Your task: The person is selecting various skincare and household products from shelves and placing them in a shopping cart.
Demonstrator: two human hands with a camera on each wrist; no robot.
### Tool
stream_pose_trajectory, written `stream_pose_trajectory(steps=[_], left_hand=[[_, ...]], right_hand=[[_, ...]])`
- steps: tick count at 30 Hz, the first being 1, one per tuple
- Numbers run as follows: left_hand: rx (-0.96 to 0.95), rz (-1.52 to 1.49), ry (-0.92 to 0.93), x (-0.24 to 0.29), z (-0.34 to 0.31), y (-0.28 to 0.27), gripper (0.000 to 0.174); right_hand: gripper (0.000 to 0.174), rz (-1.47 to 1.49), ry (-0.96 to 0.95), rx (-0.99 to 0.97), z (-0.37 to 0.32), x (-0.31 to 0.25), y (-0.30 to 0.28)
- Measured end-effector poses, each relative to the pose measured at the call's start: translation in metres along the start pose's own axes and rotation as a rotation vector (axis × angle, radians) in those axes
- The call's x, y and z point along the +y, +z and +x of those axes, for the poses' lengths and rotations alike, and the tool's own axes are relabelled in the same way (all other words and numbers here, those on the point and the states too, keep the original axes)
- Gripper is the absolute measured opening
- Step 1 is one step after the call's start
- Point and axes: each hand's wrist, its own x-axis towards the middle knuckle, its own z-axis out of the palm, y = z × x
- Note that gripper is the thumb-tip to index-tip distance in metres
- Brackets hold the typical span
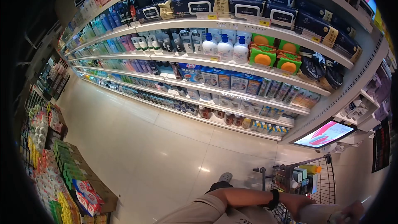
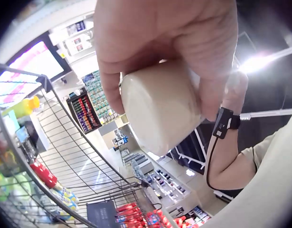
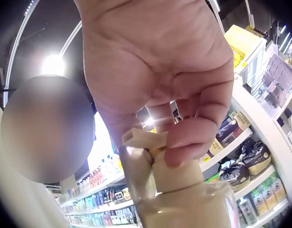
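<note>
A cream pump bottle [image 2: 157, 111] is held at its base end by my left hand [image 2: 167, 40], fingers and thumb around its sides. In the right wrist view, my right hand [image 3: 160, 61] grips the pump head [image 3: 143, 138] and collar, thumb and fingers bent around them. Clear plastic surrounds the bottle's upper part there. The head view has my left hand [image 1: 300, 204] and my right hand [image 1: 352, 212] at either end of the pale bottle, low at the right, partly blurred.
A wire shopping cart [image 1: 333, 178] holding several products stands beside me. Long skin-care shelves [image 1: 199, 58] run across the far side, with a lit screen [image 1: 325, 134] at their right end. Stacked packages [image 1: 68, 161] line the left, and tiled floor [image 1: 166, 149] lies between.
</note>
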Motion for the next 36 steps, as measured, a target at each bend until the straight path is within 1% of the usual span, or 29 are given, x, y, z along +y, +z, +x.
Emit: stream_pose_trajectory(steps=[2, 4, 6, 7, 8, 9, 10, 12, 13, 14, 16, 17, 18, 19, 20, 21, 22, 24, 25, 26, 27, 28, 29, 30, 31, 33, 34, 36], left_hand=[[-0.084, -0.168, -0.07, -0.012, -0.013, -0.006, 0.105], [-0.054, -0.189, -0.033, -0.021, -0.021, -0.009, 0.102], [0.049, -0.245, 0.063, -0.016, -0.036, -0.014, 0.097], [0.048, -0.247, 0.062, -0.012, -0.042, -0.017, 0.097], [0.045, -0.334, 0.048, -0.007, -0.048, -0.021, 0.095], [0.043, -0.42, 0.033, -0.002, -0.055, -0.026, 0.094], [0.027, -0.428, 0.034, 0.006, -0.063, -0.034, 0.094], [-0.013, -0.231, -0.129, 0.021, -0.081, -0.055, 0.087], [0.085, -0.274, -0.123, 0.016, -0.089, -0.06, 0.087], [0.068, -0.281, -0.121, 0.014, -0.097, -0.067, 0.087], [0.181, -0.354, -0.161, 0.019, -0.114, -0.087, 0.085], [0.218, -0.342, -0.207, 0.027, -0.124, -0.097, 0.084], [0.242, -0.335, -0.246, 0.035, -0.132, -0.106, 0.082], [0.27, -0.324, -0.271, 0.033, -0.141, -0.114, 0.082], [0.298, -0.312, -0.296, 0.028, -0.149, -0.122, 0.083], [0.356, -0.256, -0.347, 0.029, -0.158, -0.131, 0.084], [0.413, -0.197, -0.397, 0.029, -0.166, -0.138, 0.086], [0.446, -0.246, -0.339, 0.018, -0.174, -0.146, 0.087], [0.415, -0.249, -0.34, 0.022, -0.175, -0.148, 0.087], [0.463, -0.295, -0.328, 0.028, -0.174, -0.148, 0.083], [0.522, -0.331, -0.322, 0.034, -0.173, -0.149, 0.079], [0.503, -0.324, -0.329, 0.04, -0.172, -0.147, 0.079], [0.552, -0.456, -0.34, 0.047, -0.17, -0.145, 0.076], [0.604, -0.588, -0.348, 0.052, -0.168, -0.144, 0.072], [0.595, -0.576, -0.351, 0.054, -0.167, -0.142, 0.072], [0.657, -0.669, -0.295, 0.058, -0.166, -0.133, 0.068], [0.655, -0.661, -0.3, 0.059, -0.167, -0.13, 0.068], [0.632, -0.568, -0.246, 0.062, -0.168, -0.126, 0.073]], right_hand=[[0.014, 0.002, -0.066, -0.089, 0.016, -0.016, 0.007], [0.014, 0.002, -0.051, -0.088, 0.032, -0.026, 0.013], [0.014, 0.008, -0.038, -0.086, 0.041, -0.022, 0.023], [0.014, 0.083, 0.052, -0.085, 0.041, -0.003, 0.027], [0.014, 0.158, 0.142, -0.084, 0.042, 0.015, 0.03], [0.02, 0.123, 0.205, -0.11, 0.046, 0.03, 0.031], [0.02, 0.12, 0.221, -0.1, 0.046, 0.037, 0.042], [0.042, 0.45, 0.154, 0.262, 0.052, 0.05, 0.072], [0.048, 0.43, 0.297, 0.322, 0.054, 0.055, 0.079], [0.048, 0.425, 0.31, 0.334, 0.056, 0.056, 0.09], [0.045, 0.55, 0.38, 0.414, 0.054, 0.057, 0.112], [0.045, 0.509, 0.45, 0.39, 0.044, 0.08, 0.128], [0.031, 0.546, 0.517, 0.376, 0.03, 0.1, 0.144], [0.028, 0.503, 0.535, 0.326, 0.016, 0.12, 0.167], [0.023, 0.487, 0.577, 0.319, 0.002, 0.153, 0.199], [0.021, 0.347, 0.552, 0.249, -0.013, 0.176, 0.225], [0.02, 0.348, 0.604, 0.301, -0.022, 0.172, 0.248], [0.022, 0.229, 0.61, 0.292, -0.051, 0.193, 0.292], [0.024, 0.252, 0.641, 0.271, -0.054, 0.183, 0.301], [0.025, 0.235, 0.733, 0.252, -0.063, 0.177, 0.309], [0.028, 0.211, 0.747, 0.257, -0.074, 0.187, 0.325], [0.03, 0.187, 0.762, 0.263, -0.087, 0.197, 0.34], [0.03, 0.198, 0.765, 0.276, -0.094, 0.203, 0.351], [0.033, 0.081, 0.715, 0.27, -0.101, 0.211, 0.359], [0.037, -0.037, 0.664, 0.264, -0.108, 0.218, 0.367], [0.04, -0.068, 0.673, 0.268, -0.108, 0.208, 0.37], [0.042, -0.108, 0.681, 0.259, -0.109, 0.203, 0.371], [0.042, -0.107, 0.647, 0.29, -0.101, 0.188, 0.364]])
